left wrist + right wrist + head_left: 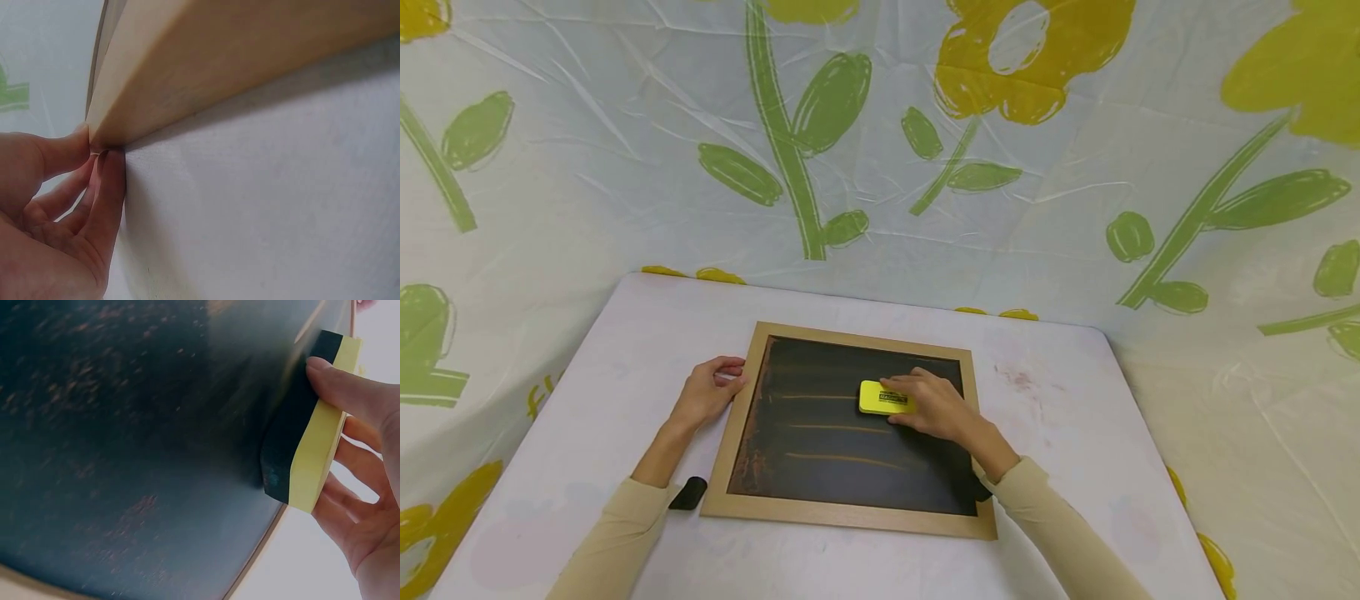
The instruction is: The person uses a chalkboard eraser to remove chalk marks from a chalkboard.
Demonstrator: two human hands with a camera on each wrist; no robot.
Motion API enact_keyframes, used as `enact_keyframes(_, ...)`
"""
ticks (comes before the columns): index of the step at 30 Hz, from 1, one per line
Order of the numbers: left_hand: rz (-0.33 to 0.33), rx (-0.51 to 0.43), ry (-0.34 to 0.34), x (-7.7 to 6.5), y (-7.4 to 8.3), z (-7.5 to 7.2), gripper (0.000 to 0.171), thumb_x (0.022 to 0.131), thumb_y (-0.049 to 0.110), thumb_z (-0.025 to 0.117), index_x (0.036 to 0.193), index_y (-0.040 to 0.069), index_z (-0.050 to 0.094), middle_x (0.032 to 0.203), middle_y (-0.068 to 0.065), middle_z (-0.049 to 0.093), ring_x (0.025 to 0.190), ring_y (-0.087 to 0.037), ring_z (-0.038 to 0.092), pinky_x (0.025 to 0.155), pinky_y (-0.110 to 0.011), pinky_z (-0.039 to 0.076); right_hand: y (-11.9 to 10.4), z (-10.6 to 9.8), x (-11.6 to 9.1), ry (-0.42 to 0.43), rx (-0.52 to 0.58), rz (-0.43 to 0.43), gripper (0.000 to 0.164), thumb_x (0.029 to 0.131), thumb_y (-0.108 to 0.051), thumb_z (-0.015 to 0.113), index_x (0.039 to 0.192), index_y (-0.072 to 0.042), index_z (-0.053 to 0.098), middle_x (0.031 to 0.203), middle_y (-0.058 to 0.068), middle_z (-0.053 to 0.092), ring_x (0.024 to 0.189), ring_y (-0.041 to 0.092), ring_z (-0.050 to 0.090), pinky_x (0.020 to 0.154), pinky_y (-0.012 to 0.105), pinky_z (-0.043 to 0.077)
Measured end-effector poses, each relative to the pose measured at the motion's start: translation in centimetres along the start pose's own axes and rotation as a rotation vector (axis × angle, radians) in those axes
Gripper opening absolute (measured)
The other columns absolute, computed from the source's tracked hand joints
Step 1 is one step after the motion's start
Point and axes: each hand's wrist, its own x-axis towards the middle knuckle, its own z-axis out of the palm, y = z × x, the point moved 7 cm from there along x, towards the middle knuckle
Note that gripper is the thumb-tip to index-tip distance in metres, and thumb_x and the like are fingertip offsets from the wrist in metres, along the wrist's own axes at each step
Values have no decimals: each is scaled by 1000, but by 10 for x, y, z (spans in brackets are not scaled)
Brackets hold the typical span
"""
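A chalkboard (850, 483) in a light wooden frame lies on the table, with several faint orange-brown chalk lines across its dark surface. My left hand (706, 390) holds the frame's left edge; the left wrist view shows thumb and bent fingertips at the wooden side (187, 75). My right hand (934, 405) grips a yellow eraser (880, 398) with a black felt base, right of the board's middle. In the right wrist view, the thumb presses one side of the eraser (315, 447) and the fingers wrap its other side. Its felt lies against the board.
Beside the frame's lower left, by the left sleeve, is a black object (688, 493). Reddish smudges (1021, 379) mark the white tabletop to the right of the board. A flower-printed cloth (880, 167) hangs behind the table and round its sides.
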Motion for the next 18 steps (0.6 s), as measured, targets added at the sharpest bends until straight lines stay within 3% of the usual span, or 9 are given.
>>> enact_keyframes(18, -7, -4, 2, -1, -1, 0, 36, 100, 7, 66, 130, -11, 60, 117, -29, 66, 98, -37, 67, 69, -22, 49, -21, 9, 27, -22, -28, -75, 62, 86, -33, 85, 141, -11, 64, 134, 7, 68, 99, 21, 60, 76, 32, 52)
